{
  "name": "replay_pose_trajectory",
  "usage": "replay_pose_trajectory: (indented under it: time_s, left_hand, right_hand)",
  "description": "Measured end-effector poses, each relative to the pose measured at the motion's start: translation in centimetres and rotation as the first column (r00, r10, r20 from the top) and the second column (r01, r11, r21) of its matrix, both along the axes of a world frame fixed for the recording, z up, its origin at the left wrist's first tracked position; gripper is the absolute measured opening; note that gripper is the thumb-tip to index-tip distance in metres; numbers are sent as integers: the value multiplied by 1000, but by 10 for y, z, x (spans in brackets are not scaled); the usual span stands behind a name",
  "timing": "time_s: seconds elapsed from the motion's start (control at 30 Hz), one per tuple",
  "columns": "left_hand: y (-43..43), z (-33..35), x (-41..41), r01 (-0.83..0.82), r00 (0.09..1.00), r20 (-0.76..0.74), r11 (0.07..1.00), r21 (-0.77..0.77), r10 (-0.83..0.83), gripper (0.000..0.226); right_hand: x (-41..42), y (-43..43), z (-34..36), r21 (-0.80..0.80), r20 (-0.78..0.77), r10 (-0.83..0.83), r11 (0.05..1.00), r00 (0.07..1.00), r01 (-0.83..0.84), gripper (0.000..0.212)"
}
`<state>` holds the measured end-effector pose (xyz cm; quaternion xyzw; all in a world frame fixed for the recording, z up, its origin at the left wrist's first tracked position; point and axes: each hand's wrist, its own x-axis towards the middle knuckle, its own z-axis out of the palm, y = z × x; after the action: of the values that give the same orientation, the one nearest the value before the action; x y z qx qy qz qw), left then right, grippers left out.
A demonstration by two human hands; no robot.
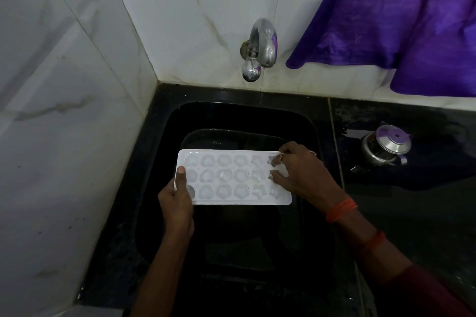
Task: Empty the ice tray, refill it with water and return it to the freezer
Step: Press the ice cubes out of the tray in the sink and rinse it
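White plastic sits under both sets of fingers: the left hand (176, 201) grasps the left end of the ice tray (237, 180), its thumb laid flat on the top face beside the first column of cells and the other fingers tucked out of sight underneath. The right hand (301, 172) curls onto the tray's right end, bent fingertips down among the star-shaped cells in the last column and holding that end; whether they also pinch a cube cannot be made out. A ring (280, 157) shows on one of those fingers, and orange threads (341, 210) wrap the right wrist. The tray is held level, cells facing up, lengthwise from left to right over the middle of the black sink (159, 162), not resting on its floor. Its three rows hold rounded flower and heart shapes toward the left and stars toward the right, pale and cloudy inside. Above the sink's back edge a steel tap (260, 44) juts from the white tiled wall (64, 110), its spout well apart from the tray. To the right, on the wet black counter (425, 213), stands a small steel pot (386, 148) with its lid on, near the counter's back edge. A purple cloth (399, 20) hangs against the wall above that corner.
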<state>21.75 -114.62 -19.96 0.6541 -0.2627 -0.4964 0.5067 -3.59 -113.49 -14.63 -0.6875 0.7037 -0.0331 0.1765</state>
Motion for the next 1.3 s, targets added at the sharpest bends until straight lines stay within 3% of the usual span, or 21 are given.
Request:
replay_pose_trajectory:
  time_s: [0.3, 0.57, 0.77, 1.17, 1.3]
  left_hand:
    - [0, -2, 2, -1, 1000, 5, 1000, 16, 1, 32]
    - [1, -3, 2, 6, 1000, 4, 1000, 18, -6, 31]
    - [1, 1, 1, -13, 1000, -13, 1000, 11, 13, 29]
    - [2, 4, -2, -11, 1000, 3, 1000, 17, 11, 28]
    - [2, 4, -3, -6, 1000, -12, 1000, 29, 6, 31]
  right_hand:
    - [-4, 1, 3, 0, 59, -17, 1000, 998, 17, 38]
    - [-8, 1, 0, 30, 17, 54, 998, 998, -54, 40]
    - [-4, 3, 6, -53, 49, 24, 998, 999, -21, 33]
    - [-7, 0, 5, -9, -56, 107, 994, 993, -108, 45]
    - [-8, -1, 6, 0, -5, 88, 996, 996, -88, 47]
